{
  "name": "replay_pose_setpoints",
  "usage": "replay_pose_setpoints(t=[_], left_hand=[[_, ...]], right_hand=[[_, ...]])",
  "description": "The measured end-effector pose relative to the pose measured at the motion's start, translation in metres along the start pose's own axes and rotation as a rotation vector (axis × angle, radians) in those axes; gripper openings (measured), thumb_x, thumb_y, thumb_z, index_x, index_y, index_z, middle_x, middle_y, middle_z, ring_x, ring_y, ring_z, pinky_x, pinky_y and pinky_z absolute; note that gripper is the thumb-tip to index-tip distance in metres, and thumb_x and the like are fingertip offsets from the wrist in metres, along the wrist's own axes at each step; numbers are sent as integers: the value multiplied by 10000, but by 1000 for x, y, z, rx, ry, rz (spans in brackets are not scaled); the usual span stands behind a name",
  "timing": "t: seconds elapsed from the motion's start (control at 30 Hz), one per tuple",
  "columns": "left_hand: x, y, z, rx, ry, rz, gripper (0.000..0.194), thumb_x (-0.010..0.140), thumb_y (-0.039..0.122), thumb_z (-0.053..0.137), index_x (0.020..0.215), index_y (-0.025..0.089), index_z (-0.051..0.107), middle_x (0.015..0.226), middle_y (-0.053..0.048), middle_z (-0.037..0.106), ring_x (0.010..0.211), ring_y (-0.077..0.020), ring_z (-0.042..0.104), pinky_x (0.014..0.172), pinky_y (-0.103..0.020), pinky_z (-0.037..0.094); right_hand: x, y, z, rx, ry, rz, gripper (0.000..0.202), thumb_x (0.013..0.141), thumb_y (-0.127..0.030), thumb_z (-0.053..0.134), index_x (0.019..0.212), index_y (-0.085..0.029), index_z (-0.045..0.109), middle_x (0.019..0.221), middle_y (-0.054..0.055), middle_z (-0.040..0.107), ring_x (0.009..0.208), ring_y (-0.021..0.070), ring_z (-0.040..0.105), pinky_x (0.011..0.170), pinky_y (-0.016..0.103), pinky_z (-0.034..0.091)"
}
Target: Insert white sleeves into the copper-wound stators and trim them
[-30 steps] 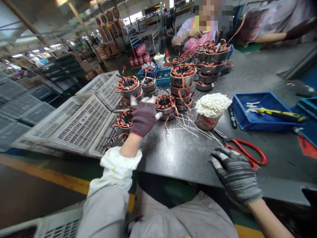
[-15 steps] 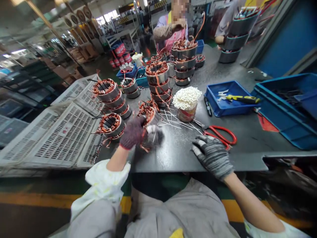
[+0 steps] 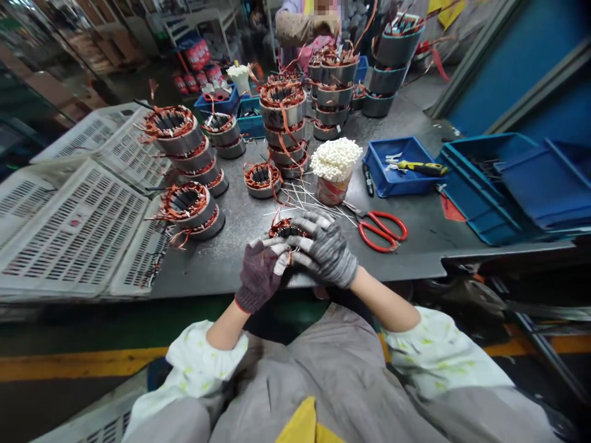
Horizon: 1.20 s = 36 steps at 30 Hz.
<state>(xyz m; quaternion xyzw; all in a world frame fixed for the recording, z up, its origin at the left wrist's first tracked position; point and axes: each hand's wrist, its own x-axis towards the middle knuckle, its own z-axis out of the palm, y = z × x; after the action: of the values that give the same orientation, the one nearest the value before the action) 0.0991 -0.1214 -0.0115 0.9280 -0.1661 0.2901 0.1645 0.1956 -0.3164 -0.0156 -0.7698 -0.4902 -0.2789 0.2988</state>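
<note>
A motor stator with copper windings lies near the table's front edge, mostly covered by my gloved fingers. My left hand, in a maroon glove with pale fingertips, grips its near left side. From the right, my right hand, in a grey striped glove, curls its fingers over the stator's top and side. Just behind sits another wound stator, alone on the table. Thin white ties are scattered between it and my hands. Red-handled scissors lie to the right of my right hand.
Stacked stators stand at left and centre. A tub of white-tipped ties stands behind the scissors. Right of it are a marker, a blue tray and a larger bin. White crates border the left. Across the table, a person works.
My left hand has moved right and nearer with the stator. My right hand has left its place flat beside the scissors and come left onto the stator. The view has shifted.
</note>
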Motion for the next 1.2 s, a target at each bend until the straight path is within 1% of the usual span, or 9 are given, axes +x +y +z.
replay_pose_setpoints(t=[0.2, 0.4, 0.57, 0.63, 0.73, 0.87, 0.97, 1.07, 1.2], left_hand=[[14, 6, 4, -92, -30, -200, 342, 1050, 279, 411, 1072, 232, 750, 1075, -36, 784, 1064, -209, 699, 970, -405, 494], [13, -3, 2, -71, -50, -176, 396, 1050, 338, 378, 1090, 202, 748, 1084, -78, 774, 1058, -252, 696, 940, -441, 509], [13, -10, 5, -324, -9, -225, 342, 1048, 335, 417, 1062, 240, 745, 996, -26, 780, 1009, -192, 713, 964, -381, 540], [10, -10, 7, -373, 15, -241, 315, 1045, 324, 432, 1070, 238, 734, 1029, -27, 772, 1027, -184, 708, 973, -372, 546], [-6, -4, 7, -319, 125, -229, 284, 1031, 312, 460, 1182, 221, 684, 1182, -59, 737, 1185, -213, 652, 1072, -426, 504], [-35, 25, -3, -124, 228, -270, 216, 1002, 278, 526, 1161, 214, 657, 1129, -71, 737, 1159, -228, 651, 1047, -440, 505], [-38, 52, -9, -149, -1, 36, 145, 989, 239, 571, 1097, 249, 668, 1051, -8, 765, 1081, -183, 681, 1052, -404, 504], [-24, 57, -11, -107, -84, 306, 232, 987, 207, 580, 1195, 280, 652, 1206, 13, 748, 1238, -173, 631, 1186, -432, 410], [-3, 27, -9, 40, -34, 33, 310, 1000, 290, 577, 1303, 230, 610, 1331, -71, 690, 1373, -245, 544, 1193, -494, 391]], right_hand=[[-5, 36, -2, -158, 347, 603, 194, 881, -240, 560, 990, -160, 699, 1193, 164, 660, 1158, 336, 566, 1042, 593, 444], [4, 6, -13, 36, -108, 39, 327, 887, -297, 602, 1199, -277, 698, 1379, 50, 646, 1353, 298, 493, 1181, 533, 349], [2, 30, 0, -261, -73, 670, 343, 996, -314, 433, 1047, -162, 736, 1217, 143, 713, 1210, 302, 578, 1112, 513, 401], [-14, 42, 3, -300, -155, 776, 308, 966, -311, 486, 981, -133, 737, 1124, 176, 733, 1130, 325, 605, 1063, 533, 428], [-35, 43, -8, -275, -205, 693, 244, 927, -312, 552, 922, -150, 734, 1125, 170, 737, 1131, 339, 603, 1063, 546, 426], [-26, 25, -44, -217, -16, 455, 247, 947, -284, 520, 1029, -197, 737, 1235, 117, 708, 1234, 309, 565, 1094, 521, 417], [6, 10, -55, -31, -267, 90, 310, 964, -308, 534, 1199, -209, 712, 1275, 99, 701, 1257, 285, 555, 1092, 469, 422], [32, 4, -45, 14, -586, -69, 370, 968, -386, 548, 1229, -182, 712, 1224, 128, 716, 1162, 316, 579, 1008, 478, 444], [30, 5, -25, 17, -643, -71, 383, 998, -478, 516, 1127, -214, 762, 1099, 114, 742, 1027, 296, 592, 926, 469, 440]])
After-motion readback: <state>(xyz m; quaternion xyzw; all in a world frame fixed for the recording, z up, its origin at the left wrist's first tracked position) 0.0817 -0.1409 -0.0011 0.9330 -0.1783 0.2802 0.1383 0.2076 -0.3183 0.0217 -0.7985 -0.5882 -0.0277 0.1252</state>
